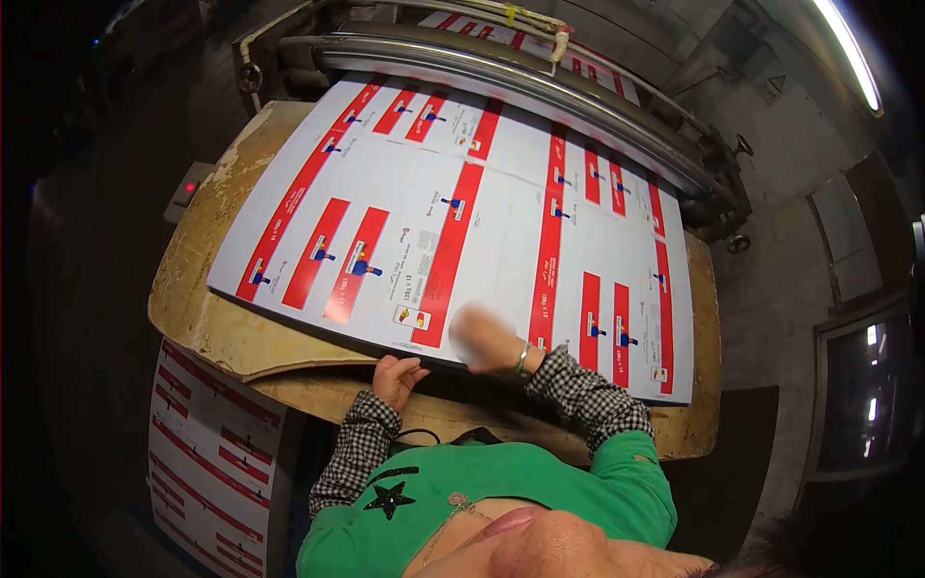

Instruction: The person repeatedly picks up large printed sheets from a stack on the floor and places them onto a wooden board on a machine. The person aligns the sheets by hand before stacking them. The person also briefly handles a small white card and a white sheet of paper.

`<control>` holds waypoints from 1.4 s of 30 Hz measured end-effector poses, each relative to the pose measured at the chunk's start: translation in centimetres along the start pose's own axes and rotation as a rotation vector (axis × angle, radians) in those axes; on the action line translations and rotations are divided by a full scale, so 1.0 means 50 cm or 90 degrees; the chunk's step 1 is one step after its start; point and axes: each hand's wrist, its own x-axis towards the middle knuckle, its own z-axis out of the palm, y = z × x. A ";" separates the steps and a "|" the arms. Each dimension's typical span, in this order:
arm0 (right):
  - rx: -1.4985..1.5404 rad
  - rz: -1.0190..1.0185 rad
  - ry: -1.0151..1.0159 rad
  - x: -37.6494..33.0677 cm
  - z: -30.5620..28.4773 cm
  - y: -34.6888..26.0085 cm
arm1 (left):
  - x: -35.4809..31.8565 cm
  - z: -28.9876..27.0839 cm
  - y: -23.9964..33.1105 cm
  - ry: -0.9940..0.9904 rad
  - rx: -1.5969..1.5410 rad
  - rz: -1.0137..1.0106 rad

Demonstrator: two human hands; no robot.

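Observation:
A large white printed sheet (506, 250) with red bands and small blue figures lies on the wooden table, its far edge at the metal rollers. At the sheet's near edge, my left hand (393, 380) has its fingers closed on the rim, left of centre. My right hand (487, 342), with a bracelet at the wrist, is over the near middle of the sheet. Motion smears its fingers, so I cannot make out their shape or whether they touch the sheet. Checked cuffs cover both my forearms.
A roller machine (520, 82) spans the far side, with a similar printed sheet (530, 43) beyond it. The worn wooden table (193, 260) has rounded corners. Below left stands a stack of printed sheets (207, 462). A box with a red light (189, 189) sits left of the table.

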 end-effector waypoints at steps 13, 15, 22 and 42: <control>0.188 0.067 0.004 -0.012 -0.037 -0.013 | 0.001 0.058 0.016 0.161 0.054 0.007; 0.187 0.059 0.037 -0.003 -0.023 0.003 | -0.006 0.048 0.014 0.157 0.057 0.004; 0.050 0.259 0.350 0.108 0.010 0.128 | -0.013 0.084 0.035 0.121 0.042 0.020; 0.295 -0.043 0.154 0.001 -0.125 -0.072 | 0.007 -0.001 -0.008 0.248 0.015 0.041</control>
